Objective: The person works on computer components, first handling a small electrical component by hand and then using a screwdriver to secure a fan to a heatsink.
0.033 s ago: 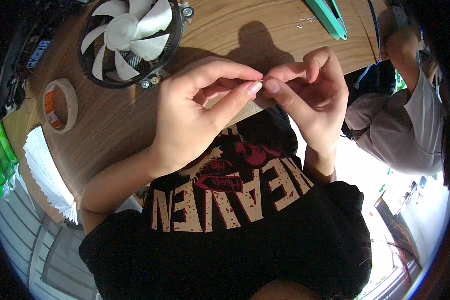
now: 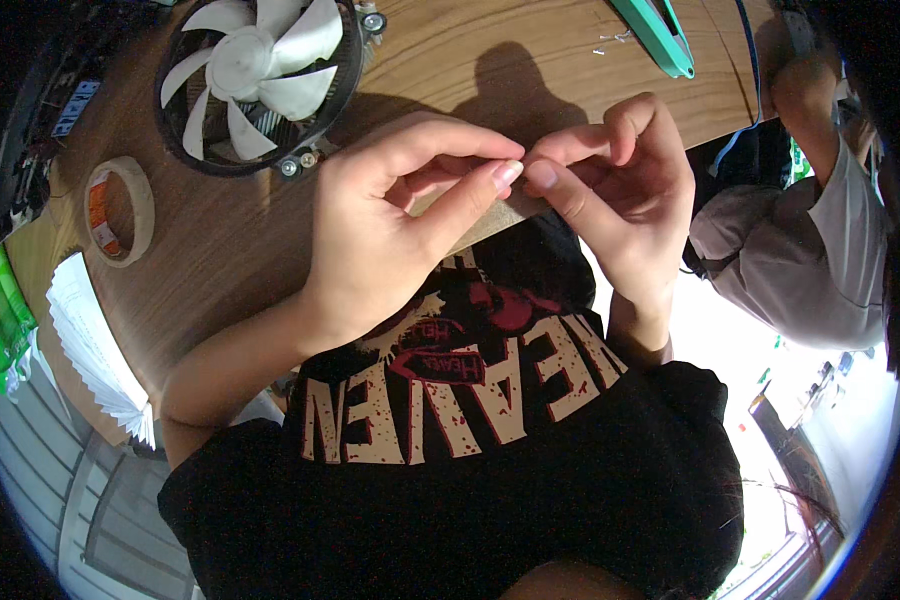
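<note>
Pretty busy counter (image 2: 230, 240) from where I'm standing. There's a cooling fan (image 2: 242, 65) with white blades in a dark ring up at the far left, a pale tape roll (image 2: 142, 215) tipped toward the eye below it, and a spread of white paper (image 2: 100, 350) by the near left edge, with a green packet (image 2: 0, 320) further out. Far right of the hands sits a long teal tool (image 2: 655, 38) with a few tiny white bits (image 2: 610, 42) just beside it. Another person (image 2: 790, 260) in greyish-brown clothing is off to the right, well apart from all this.

Both hands are up over the near edge, in front of the black shirt (image 2: 450, 520). Left hand (image 2: 375, 210) comes in from lower left, thumb and index stretched to the right, the rest curled behind. Right hand (image 2: 630, 205) rises from below, thumb angled up-left, one bent knuckle sticking up highest. On each, thumb and index tips are brought close, and the two sets nearly meet.

Honestly can't tell if either grip is pinching anything. Any small piece would be right at those fingertips, hidden by them, so its direction and long axis are unreadable.
</note>
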The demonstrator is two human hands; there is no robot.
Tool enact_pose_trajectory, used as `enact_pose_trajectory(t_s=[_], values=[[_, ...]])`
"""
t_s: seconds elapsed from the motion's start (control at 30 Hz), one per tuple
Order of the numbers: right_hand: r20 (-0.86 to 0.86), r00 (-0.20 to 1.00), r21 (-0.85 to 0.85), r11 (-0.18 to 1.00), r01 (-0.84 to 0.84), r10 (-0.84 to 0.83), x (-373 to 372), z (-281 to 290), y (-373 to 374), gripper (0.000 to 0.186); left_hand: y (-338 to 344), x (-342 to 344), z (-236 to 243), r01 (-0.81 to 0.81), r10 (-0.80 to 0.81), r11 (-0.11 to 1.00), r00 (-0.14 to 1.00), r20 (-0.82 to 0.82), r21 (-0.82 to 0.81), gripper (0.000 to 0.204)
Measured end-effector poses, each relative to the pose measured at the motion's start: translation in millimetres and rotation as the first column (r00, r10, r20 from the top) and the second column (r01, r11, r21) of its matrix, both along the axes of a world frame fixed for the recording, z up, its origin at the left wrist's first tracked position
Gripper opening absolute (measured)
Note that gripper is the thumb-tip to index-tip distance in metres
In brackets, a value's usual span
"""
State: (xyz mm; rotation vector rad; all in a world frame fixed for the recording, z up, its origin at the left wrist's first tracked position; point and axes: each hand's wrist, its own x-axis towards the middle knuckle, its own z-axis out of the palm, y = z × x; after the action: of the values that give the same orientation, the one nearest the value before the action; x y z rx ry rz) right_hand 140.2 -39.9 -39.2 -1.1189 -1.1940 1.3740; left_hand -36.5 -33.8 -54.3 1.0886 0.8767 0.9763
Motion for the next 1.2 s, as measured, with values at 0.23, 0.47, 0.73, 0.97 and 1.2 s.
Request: enact_pose_trajectory(t_s=[0.23, 0.47, 0.73, 0.97, 1.2], values=[[-0.113, 0.993, -0.022, 0.999, -0.049, 0.046, 4, -2, 0, 0.033, 0, 3, 0, -0.02, 0.021, 1.0, 0.997, 0.079, -0.017, 0.013], [0.065, 0.996, 0.202, 0.977, -0.069, 0.057, 9, -8, -4, 0.036, -1, 0, 5, 0.018, -0.005, 0.986, 0.997, 0.081, -0.165, 0.015], [-0.09, 0.995, 0.162, 0.986, -0.028, 0.043, 0, -18, -5, 0.036, -3, 0, 3, 0.078, -0.055, 0.963, 0.994, 0.094, -0.257, 0.016], [-0.163, 0.986, 0.1, 0.995, -0.007, 0.024, -1, -20, -3, 0.037, 1, -1, 4, 0.154, -0.121, 0.934, 0.985, 0.12, -0.323, 0.016], [-0.165, 0.985, 0.089, 0.996, -0.03, 0.045, 0, -20, -3, 0.034, 2, -3, 2, 0.178, -0.153, 0.934, 0.983, 0.106, -0.308, 0.017]])
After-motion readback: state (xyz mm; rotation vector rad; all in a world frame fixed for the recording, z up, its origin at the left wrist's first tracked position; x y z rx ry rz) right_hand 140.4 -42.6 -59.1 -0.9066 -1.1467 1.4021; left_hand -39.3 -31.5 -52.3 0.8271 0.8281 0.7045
